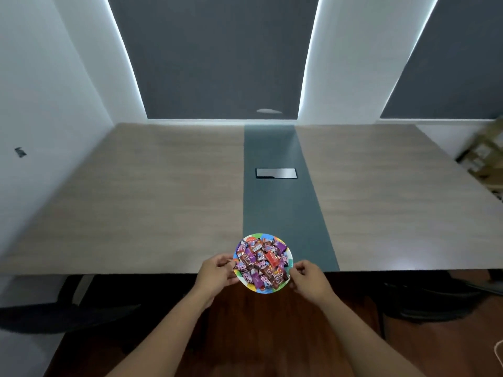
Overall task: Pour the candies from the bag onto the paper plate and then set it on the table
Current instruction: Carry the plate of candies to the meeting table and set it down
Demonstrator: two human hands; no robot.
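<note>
A small round paper plate (pixel 261 236) with a many-coloured rim is heaped with several wrapped candies (pixel 262 261) in purple, pink, red and brown. I hold it by both sides at the table's near edge, half over the tabletop and half over the floor. My left hand (pixel 215 271) pinches the plate's left rim. My right hand (pixel 309 280) pinches its right rim. No bag is in view.
The wide wooden table (pixel 141 191) has a dark grey strip (pixel 283 213) down its middle with a rectangular cable hatch (pixel 275 173). Dark chairs stand under the near edge at left (pixel 68 311) and right (pixel 435 300). Cardboard boxes (pixel 484 156) sit at far right.
</note>
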